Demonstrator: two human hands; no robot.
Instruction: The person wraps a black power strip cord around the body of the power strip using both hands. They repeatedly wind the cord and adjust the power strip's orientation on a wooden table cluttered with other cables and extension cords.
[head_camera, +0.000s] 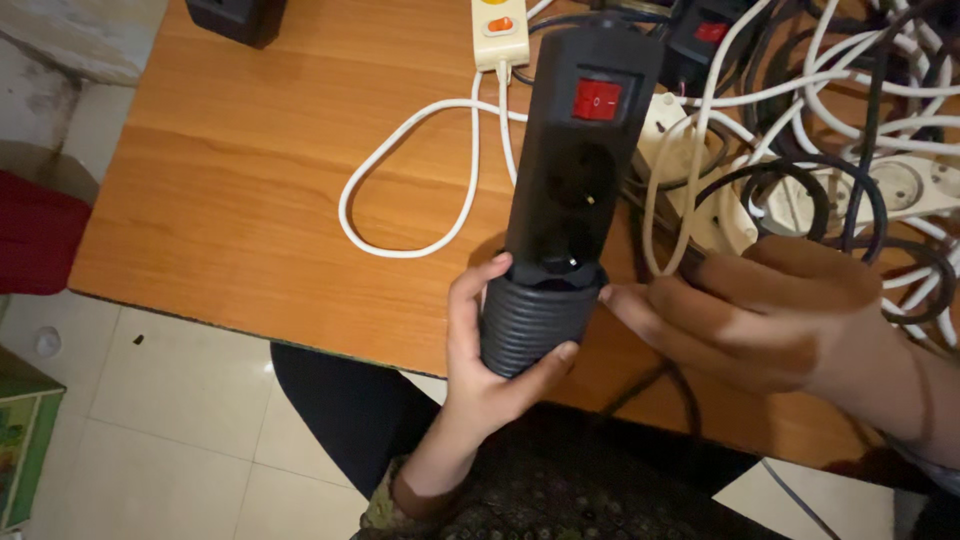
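Head camera looks down over a dark patterned lap at the bottom edge, and just above it the two hands meet at the near edge of the wooden table (250, 200). Left hand (480, 370) is curled around the lower end of a black power strip (575, 170), where the black cable (530, 325) is wound in tight turns around the body; the thumb lies on one side and the fingers come around the other, so the hand is closed on the coiled part. Right hand (760, 315) is beside it, fingers nearly straight and close together, the tips touching the edge of the coil; it pinches nothing that I can see. The strip stands almost upright, tilted a little away, with two round sockets and a red rocker switch (597, 100) near its top.

To do this well, I think the left hand should keep firm pressure on the turns so they do not slip, and the right should lay each turn flat beside the one before, without crossing.

Farther away on the table lie a cream power strip (500, 30) with an orange switch, its white cable (410, 170) in a loose loop, and at the right a tangle of white and black cords (850, 150) over other strips.
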